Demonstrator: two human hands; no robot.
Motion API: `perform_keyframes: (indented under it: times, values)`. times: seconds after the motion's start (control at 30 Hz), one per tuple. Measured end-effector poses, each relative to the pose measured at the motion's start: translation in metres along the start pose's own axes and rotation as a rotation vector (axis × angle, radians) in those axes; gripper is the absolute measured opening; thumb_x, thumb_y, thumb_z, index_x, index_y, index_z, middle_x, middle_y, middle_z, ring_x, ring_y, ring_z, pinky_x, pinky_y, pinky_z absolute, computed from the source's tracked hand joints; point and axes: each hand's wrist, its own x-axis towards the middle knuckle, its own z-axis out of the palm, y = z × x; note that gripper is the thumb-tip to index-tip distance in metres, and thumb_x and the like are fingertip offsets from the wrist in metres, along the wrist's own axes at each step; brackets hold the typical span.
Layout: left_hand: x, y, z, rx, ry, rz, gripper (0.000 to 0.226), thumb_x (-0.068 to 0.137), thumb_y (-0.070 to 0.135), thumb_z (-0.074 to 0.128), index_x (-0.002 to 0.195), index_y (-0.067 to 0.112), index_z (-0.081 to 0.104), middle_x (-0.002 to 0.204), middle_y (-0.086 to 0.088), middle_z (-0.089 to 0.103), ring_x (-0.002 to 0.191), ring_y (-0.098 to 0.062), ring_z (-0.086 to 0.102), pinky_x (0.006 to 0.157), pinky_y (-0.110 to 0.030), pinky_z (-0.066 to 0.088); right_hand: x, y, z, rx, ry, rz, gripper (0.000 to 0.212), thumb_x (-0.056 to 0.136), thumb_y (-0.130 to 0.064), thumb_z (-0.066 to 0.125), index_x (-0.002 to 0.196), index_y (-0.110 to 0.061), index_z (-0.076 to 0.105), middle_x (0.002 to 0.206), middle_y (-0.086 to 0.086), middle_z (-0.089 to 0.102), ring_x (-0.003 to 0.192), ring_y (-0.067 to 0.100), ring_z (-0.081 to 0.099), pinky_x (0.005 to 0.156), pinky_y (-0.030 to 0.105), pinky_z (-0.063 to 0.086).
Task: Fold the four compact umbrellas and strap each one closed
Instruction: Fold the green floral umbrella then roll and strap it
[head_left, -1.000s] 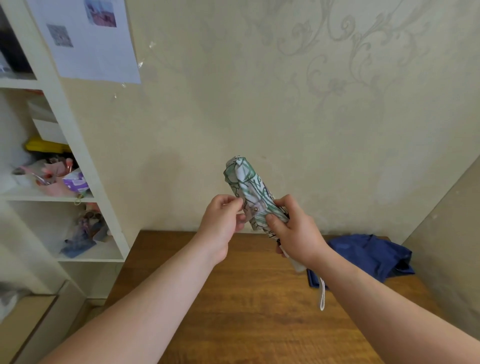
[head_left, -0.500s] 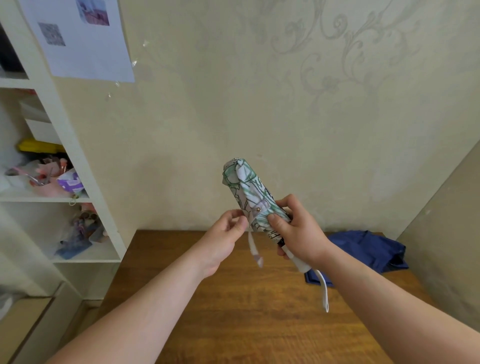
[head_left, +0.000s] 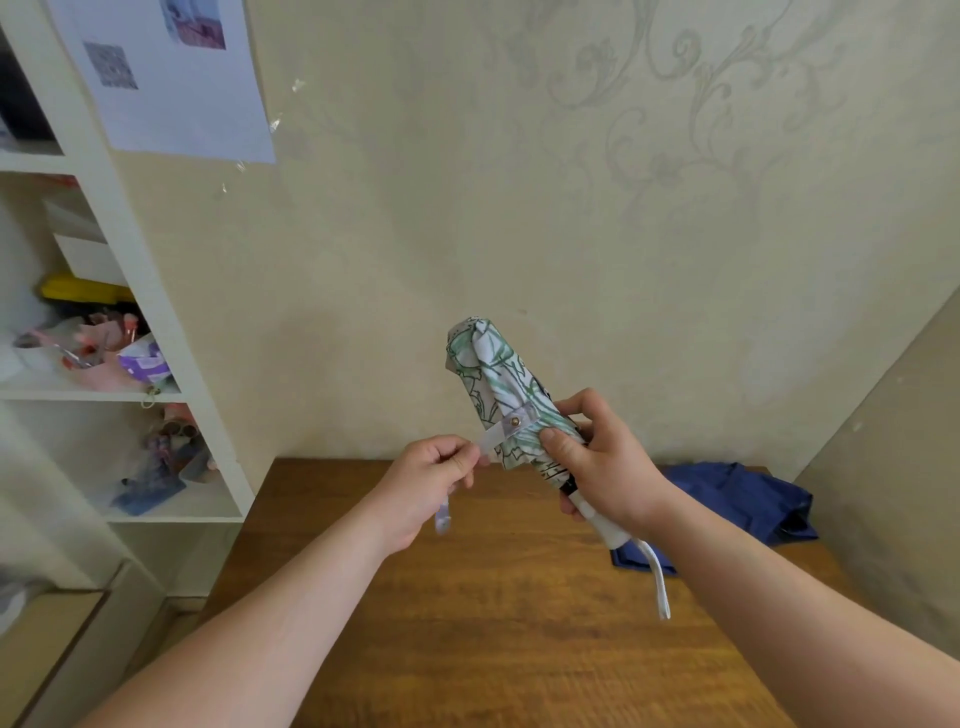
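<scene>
Two hands hold one folded umbrella (head_left: 498, 384) in the air above the wooden worktop (head_left: 509, 623). The right hand (head_left: 608, 467) is clamped around the lower part of the bundle, thumb pressed on the green-and-white fabric and fingers wrapped around the far side, with the white handle (head_left: 605, 525) sticking out below the palm. A white wrist loop (head_left: 658, 582) dangles from the handle, past the right wrist. The umbrella tilts up and away from this grip, its rolled top pointing toward the wall.

Just left of the right thumb, a strap (head_left: 511, 426) with a small metal snap lies across the fabric. The left hand (head_left: 431, 478) pinches the free end of that strap between thumb and forefinger, pulled out to the left of the umbrella; the strap's tip hangs down below the left hand's fingers. The strap is not yet wrapped around.

Beyond the right forearm, a dark blue umbrella (head_left: 737, 499) lies loose and crumpled on the worktop near the wall. Well to the left of both hands stands a white shelf (head_left: 171, 338) holding cluttered small items.
</scene>
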Motion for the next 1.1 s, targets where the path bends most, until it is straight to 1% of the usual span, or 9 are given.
perform_keyframes:
  times: [0.13, 0.27, 0.33, 0.43, 0.53, 0.6, 0.8, 0.97, 1.1]
  values:
    - [0.005, 0.006, -0.002, -0.087, 0.042, -0.045, 0.023, 0.105, 0.031, 0.063, 0.105, 0.017, 0.081, 0.112, 0.002, 0.08, 0.121, -0.017, 0.066, 0.111, -0.042, 0.044, -0.005, -0.007, 0.014, 0.092, -0.075, 0.004, 0.019, 0.104, -0.027, 0.064, 0.112, -0.022, 0.048, 0.09, 0.018, 0.07, 0.051, 0.035, 0.058, 0.046, 0.038, 0.051]
    - [0.006, 0.02, -0.005, -0.287, 0.039, -0.016, 0.026, 0.098, 0.029, 0.068, 0.106, 0.006, 0.076, 0.096, -0.002, 0.078, 0.092, -0.018, 0.067, 0.086, -0.035, 0.047, -0.006, -0.017, 0.027, 0.262, -0.137, 0.02, 0.018, 0.107, -0.028, 0.058, 0.111, -0.02, 0.042, 0.075, 0.022, 0.066, 0.046, 0.029, 0.056, 0.043, 0.033, 0.048]
    - [0.007, 0.027, -0.009, -0.335, 0.013, 0.022, 0.037, 0.092, 0.033, 0.073, 0.108, 0.0, 0.072, 0.107, -0.013, 0.075, 0.099, -0.027, 0.065, 0.085, -0.041, 0.047, -0.006, -0.02, 0.03, 0.414, -0.177, 0.089, 0.016, 0.109, -0.028, 0.053, 0.108, -0.019, 0.039, 0.072, 0.021, 0.062, 0.043, 0.026, 0.052, 0.041, 0.03, 0.046]
    - [0.008, 0.032, -0.015, -0.458, -0.052, 0.086, 0.051, 0.087, 0.03, 0.075, 0.12, -0.009, 0.064, 0.11, -0.021, 0.068, 0.093, -0.032, 0.06, 0.075, -0.041, 0.042, -0.003, -0.019, 0.032, 0.654, -0.302, 0.248, 0.022, 0.101, -0.032, 0.061, 0.106, -0.023, 0.041, 0.084, 0.019, 0.065, 0.039, 0.022, 0.049, 0.037, 0.025, 0.042]
    - [0.005, 0.035, -0.017, -0.532, -0.145, 0.118, 0.032, 0.087, 0.023, 0.072, 0.107, -0.002, 0.068, 0.088, -0.017, 0.071, 0.07, -0.026, 0.062, 0.067, -0.037, 0.045, -0.001, -0.016, 0.032, 0.877, -0.527, 0.435, 0.057, 0.085, -0.038, 0.08, 0.129, -0.02, 0.048, 0.095, 0.012, 0.07, 0.04, 0.019, 0.054, 0.035, 0.024, 0.047]
    - [0.002, 0.036, -0.017, -0.552, -0.165, 0.114, 0.033, 0.085, 0.023, 0.075, 0.103, -0.003, 0.065, 0.083, -0.022, 0.068, 0.067, -0.032, 0.062, 0.063, -0.04, 0.05, -0.001, -0.013, 0.033, 0.914, -0.609, 0.478, 0.061, 0.084, -0.038, 0.083, 0.133, -0.009, 0.06, 0.109, 0.01, 0.07, 0.048, 0.02, 0.061, 0.042, 0.028, 0.055]
    - [0.005, 0.034, -0.022, -0.463, 0.055, 0.173, 0.023, 0.075, 0.015, 0.088, 0.066, 0.014, 0.067, 0.086, -0.021, 0.066, 0.088, -0.035, 0.065, 0.09, -0.052, 0.054, -0.002, -0.002, 0.032, 0.547, -0.34, 0.434, 0.034, 0.107, -0.043, 0.051, 0.135, -0.027, 0.063, 0.118, 0.015, 0.068, 0.087, 0.033, 0.067, 0.092, 0.061, 0.057]
    - [0.01, 0.032, -0.016, -0.248, 0.106, 0.174, 0.023, 0.077, 0.03, 0.084, 0.067, 0.019, 0.066, 0.083, -0.014, 0.058, 0.085, -0.028, 0.056, 0.089, -0.049, 0.051, -0.007, -0.007, 0.046, 0.601, -0.149, 0.414, 0.03, 0.111, -0.044, 0.042, 0.117, -0.036, 0.071, 0.089, 0.008, 0.069, 0.067, 0.023, 0.06, 0.077, 0.049, 0.051]
    - [0.011, 0.027, -0.006, -0.263, 0.141, 0.191, 0.026, 0.089, 0.013, 0.08, 0.068, 0.018, 0.068, 0.083, -0.015, 0.063, 0.086, -0.027, 0.061, 0.091, -0.051, 0.054, -0.005, -0.007, 0.051, 0.702, -0.171, 0.554, 0.034, 0.11, -0.049, 0.041, 0.126, -0.029, 0.062, 0.093, 0.012, 0.066, 0.068, 0.032, 0.062, 0.075, 0.054, 0.057]
